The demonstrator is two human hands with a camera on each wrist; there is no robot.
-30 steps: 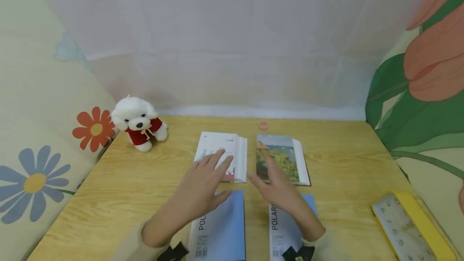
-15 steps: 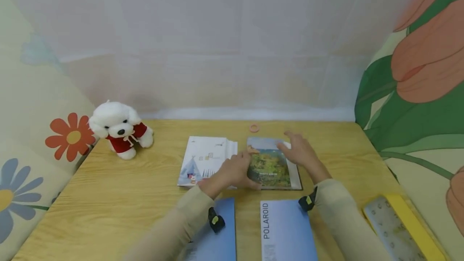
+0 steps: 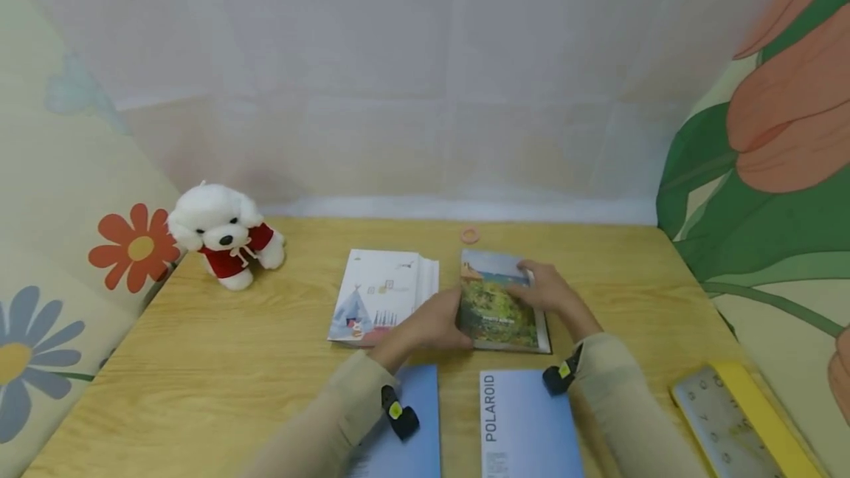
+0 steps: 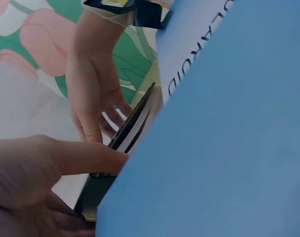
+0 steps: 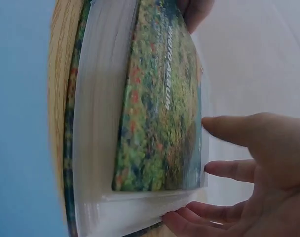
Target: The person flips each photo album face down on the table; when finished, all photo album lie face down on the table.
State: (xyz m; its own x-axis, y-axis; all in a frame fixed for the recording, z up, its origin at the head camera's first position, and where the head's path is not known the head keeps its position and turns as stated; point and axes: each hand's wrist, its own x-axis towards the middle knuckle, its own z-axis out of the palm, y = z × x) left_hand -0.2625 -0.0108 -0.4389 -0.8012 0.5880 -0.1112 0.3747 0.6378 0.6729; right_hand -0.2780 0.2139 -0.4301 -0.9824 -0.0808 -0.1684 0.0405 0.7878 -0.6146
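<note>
Photo book (image 3: 499,304) lies just ahead of you, long axis pointing away. Your left hand (image 3: 438,324) grips its left edge, right hand (image 3: 548,292) its right; both equally near.

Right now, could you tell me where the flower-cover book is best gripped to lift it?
Grip the flower-cover book by its two long side edges, one hand from each side. It lies flat, and the left hand and right hand already flank it.
</note>
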